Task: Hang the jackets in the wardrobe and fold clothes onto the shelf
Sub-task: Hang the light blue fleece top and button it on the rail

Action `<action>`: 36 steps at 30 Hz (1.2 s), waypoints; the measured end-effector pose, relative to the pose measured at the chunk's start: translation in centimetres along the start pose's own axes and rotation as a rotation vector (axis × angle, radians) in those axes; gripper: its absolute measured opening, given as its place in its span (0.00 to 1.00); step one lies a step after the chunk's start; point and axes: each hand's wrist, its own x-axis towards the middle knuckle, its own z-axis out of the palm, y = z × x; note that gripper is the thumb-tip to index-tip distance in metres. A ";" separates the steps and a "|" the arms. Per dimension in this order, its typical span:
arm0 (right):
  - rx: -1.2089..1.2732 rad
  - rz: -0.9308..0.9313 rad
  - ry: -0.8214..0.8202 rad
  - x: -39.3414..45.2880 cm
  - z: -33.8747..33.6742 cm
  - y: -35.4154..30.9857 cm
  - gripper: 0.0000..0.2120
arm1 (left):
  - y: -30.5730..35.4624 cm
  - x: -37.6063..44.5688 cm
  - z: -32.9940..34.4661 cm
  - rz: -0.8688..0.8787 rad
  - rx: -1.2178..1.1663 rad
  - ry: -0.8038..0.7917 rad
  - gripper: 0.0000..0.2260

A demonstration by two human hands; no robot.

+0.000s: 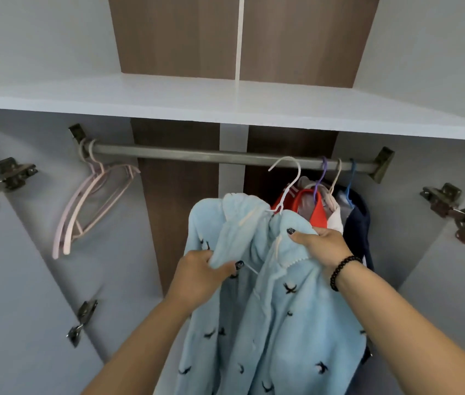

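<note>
Wardrobe doors stand open on a grey interior with a brown back panel, a pale shelf (225, 106) across the top and a metal rail (197, 155) just under it. Empty pink hangers (88, 201) hang at the rail's left end; at the right end a red garment (311, 206), a pale one and a dark one already hang on their own hangers.

A light-blue fleece jacket (282, 309) with small dark bird marks is held up in front of the rail, below it and just left of the hung clothes. It sits on a white hanger (286, 183) whose hook stands up beside the rail but does not look caught on it yet.

The left hand (205, 275) grips a bunch of fleece at the jacket's left shoulder, fingers curled into the cloth. The right hand (319, 243), with a bead bracelet at the wrist, holds the right shoulder, thumb on top and fingers hidden behind the fabric.

This jacket should handle as soft, limp and fairly light, bulky rather than heavy, and apt to slide off a thin hanger. Holding it at both shoulders, close to the hanger's arms, seems the sound grip; the hook probably needs lifting over the rail.
</note>
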 end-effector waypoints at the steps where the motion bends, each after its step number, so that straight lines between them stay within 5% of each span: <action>1: 0.011 0.003 0.002 1.1 -0.2 -0.2 0.15 | 0.1 1.0 0.5 0.013 0.000 0.018 0.19; 12: 0.073 0.064 -0.015 10.3 -1.4 -0.9 0.13 | 0.0 8.7 7.2 0.060 -0.060 -0.001 0.01; 25: -0.164 -0.050 -0.061 11.8 -1.7 1.6 0.11 | -3.4 11.0 12.7 0.066 -0.021 -0.147 0.10; 28: -0.320 -0.159 -0.049 10.8 -2.3 2.3 0.09 | -3.3 11.8 14.5 0.112 -0.014 -0.215 0.01; 33: -0.469 -0.301 0.025 9.3 -3.3 3.4 0.16 | -3.9 12.6 16.5 0.135 -0.058 -0.497 0.20; 36: -0.508 -0.361 0.060 8.6 -3.1 4.2 0.21 | -4.8 13.3 17.4 0.135 0.005 -0.366 0.16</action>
